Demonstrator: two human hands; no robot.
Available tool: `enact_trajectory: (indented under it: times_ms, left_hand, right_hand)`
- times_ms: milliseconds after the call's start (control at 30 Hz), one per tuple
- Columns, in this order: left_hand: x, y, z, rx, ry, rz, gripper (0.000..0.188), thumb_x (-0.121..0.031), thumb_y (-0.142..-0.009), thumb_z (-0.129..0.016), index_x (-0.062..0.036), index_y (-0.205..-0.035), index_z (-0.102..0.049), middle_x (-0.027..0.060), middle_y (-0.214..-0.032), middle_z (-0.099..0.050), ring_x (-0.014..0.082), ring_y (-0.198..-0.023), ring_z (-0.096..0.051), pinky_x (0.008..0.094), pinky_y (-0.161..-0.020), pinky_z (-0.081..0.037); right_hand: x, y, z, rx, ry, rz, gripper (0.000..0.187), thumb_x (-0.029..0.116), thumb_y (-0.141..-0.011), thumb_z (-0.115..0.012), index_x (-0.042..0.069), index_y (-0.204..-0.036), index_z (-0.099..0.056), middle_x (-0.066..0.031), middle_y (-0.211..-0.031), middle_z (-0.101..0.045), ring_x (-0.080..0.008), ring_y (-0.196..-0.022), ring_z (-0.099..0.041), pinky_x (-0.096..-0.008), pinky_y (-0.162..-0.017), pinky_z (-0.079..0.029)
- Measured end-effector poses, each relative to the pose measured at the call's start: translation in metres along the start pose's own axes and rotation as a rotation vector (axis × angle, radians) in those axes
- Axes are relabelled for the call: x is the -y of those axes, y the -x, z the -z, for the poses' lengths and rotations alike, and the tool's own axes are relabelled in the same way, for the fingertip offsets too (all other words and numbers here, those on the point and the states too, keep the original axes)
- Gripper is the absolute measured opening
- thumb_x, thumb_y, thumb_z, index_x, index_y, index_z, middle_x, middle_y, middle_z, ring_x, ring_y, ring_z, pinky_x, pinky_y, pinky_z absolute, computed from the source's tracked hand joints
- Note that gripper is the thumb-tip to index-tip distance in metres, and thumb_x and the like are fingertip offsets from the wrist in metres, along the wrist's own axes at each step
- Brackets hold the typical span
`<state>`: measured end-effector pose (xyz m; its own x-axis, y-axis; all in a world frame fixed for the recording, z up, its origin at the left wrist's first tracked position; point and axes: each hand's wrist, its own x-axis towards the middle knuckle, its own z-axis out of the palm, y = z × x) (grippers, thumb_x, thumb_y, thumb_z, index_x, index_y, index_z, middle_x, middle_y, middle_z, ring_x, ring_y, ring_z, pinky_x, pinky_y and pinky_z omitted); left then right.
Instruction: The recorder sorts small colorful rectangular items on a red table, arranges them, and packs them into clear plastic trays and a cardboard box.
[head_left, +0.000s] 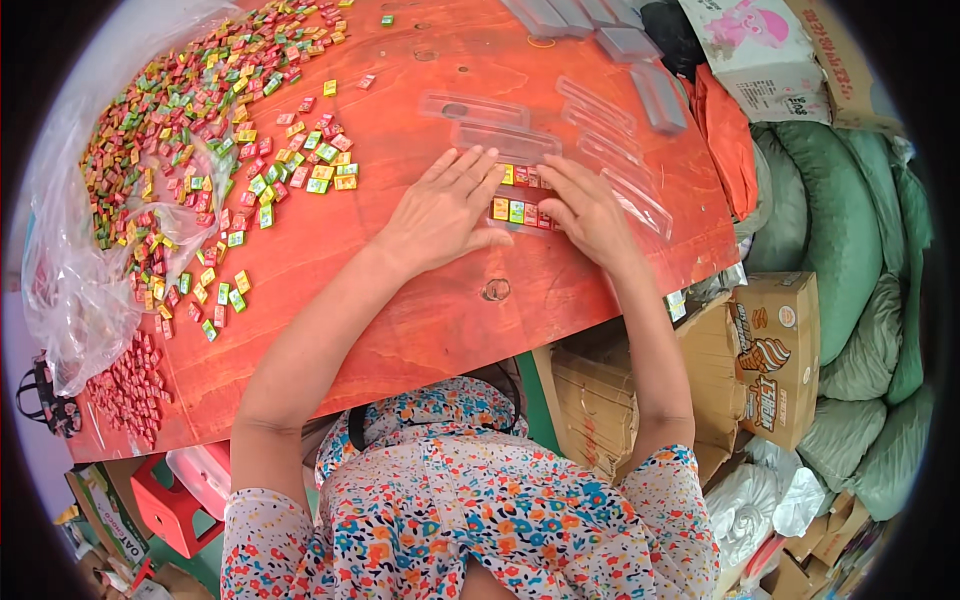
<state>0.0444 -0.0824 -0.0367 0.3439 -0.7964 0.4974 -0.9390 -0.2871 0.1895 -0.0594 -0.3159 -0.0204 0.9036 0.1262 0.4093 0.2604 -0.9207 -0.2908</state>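
Observation:
Two narrow clear plastic trays lie between my hands, with small red, yellow and green printed blocks in a row in each. The nearer row of blocks (522, 212) shows plainly; the farther row (524, 176) is partly covered by fingers. My left hand (447, 208) lies flat at the rows' left ends, fingers stretched forward and thumb apart. At the right ends, my right hand (588, 208) has its fingers apart and slightly bent, thumb against the nearer row. Just beyond them are a clear tray (508, 140) and another clear tray (474, 108), both without blocks.
A big heap of the same small blocks (190, 120) spills from a clear plastic bag (75, 290) at left. More clear trays (610, 140) lie at right, with stacked trays (657, 98) behind. Cardboard boxes (775, 360) and green sacks (835, 230) stand beyond the red table's (420, 320) right edge.

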Motion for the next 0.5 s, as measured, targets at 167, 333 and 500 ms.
enact_trajectory:
  times_ms: [167,333,500]
  left_hand:
    - [-0.001,0.0,-0.002,0.192,-0.016,0.019,0.09,-0.062,-0.086,-0.058,0.0066,-0.142,-0.041,0.0217,-0.149,-0.042,0.0327,-0.141,-0.038,0.0454,-0.118,-0.028]
    - [0.001,0.008,-0.003,0.171,-0.014,0.024,0.093,-0.064,-0.085,-0.058,0.0074,-0.142,-0.041,0.0238,-0.149,-0.041,0.0345,-0.141,-0.037,0.0463,-0.119,-0.028]
    - [-0.006,0.009,-0.008,0.169,0.034,0.092,0.096,-0.068,-0.085,-0.054,0.0085,-0.141,-0.041,0.0271,-0.146,-0.043,0.036,-0.142,-0.036,0.048,-0.119,-0.026]
  right_hand:
    - [0.009,-0.001,-0.009,0.233,0.179,0.112,0.058,0.042,-0.097,-0.054,0.005,-0.142,-0.048,-0.0119,-0.15,-0.045,-0.0277,-0.14,-0.041,-0.0478,-0.117,-0.029]
    - [0.015,-0.004,-0.011,0.254,0.206,0.115,0.062,0.044,-0.096,-0.055,0.004,-0.142,-0.047,-0.0115,-0.15,-0.046,-0.0274,-0.139,-0.042,-0.0478,-0.117,-0.028]
    - [0.011,-0.001,-0.01,0.269,0.16,0.114,0.063,0.038,-0.093,-0.059,0.002,-0.144,-0.045,-0.015,-0.151,-0.044,-0.0295,-0.14,-0.041,-0.0482,-0.118,-0.026]
